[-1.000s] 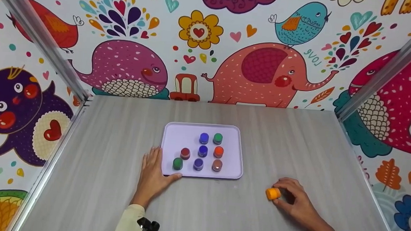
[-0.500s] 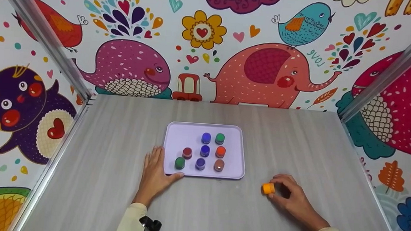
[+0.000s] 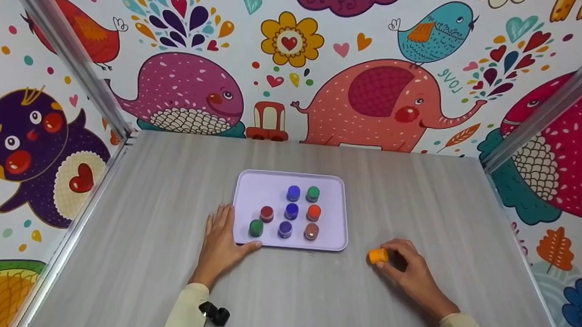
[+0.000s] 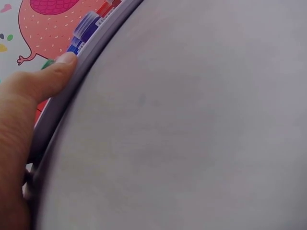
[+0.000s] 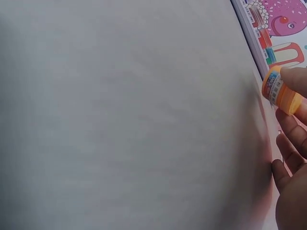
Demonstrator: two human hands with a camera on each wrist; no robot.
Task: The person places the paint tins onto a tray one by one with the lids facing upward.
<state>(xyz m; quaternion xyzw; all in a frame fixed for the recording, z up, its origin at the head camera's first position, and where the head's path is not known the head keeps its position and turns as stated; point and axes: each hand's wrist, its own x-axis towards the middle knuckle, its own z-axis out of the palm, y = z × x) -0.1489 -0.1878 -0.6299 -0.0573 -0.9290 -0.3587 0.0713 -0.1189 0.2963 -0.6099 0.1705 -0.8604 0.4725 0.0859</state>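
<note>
A lilac tray [image 3: 342,187] lies on the table with several small paint jars on it, among them a green jar [image 3: 256,227], a dark red jar [image 3: 266,213] and an orange-red jar [image 3: 314,212]. My left hand [image 3: 222,250] rests at the tray's near left corner, fingers straight along its side; in the left wrist view the thumb [image 4: 55,76] lies against the rim. To the right of the tray, my right hand [image 3: 413,274] pinches an orange paint jar [image 3: 378,256] between thumb and fingers. That jar looks tilted, its label [image 5: 275,91] showing in the right wrist view.
The grey wood-grain table [image 3: 168,186] ends at a cartoon-printed wall [image 3: 280,87] at the back. Metal rails [image 3: 79,203] run along the sides. Black wrist cameras [image 3: 215,314] sit at both wrists.
My right hand has carried the orange paint jar left and a little away from me, nearer the tray. The left hand keeps its place at the tray; the head view has shifted slightly.
</note>
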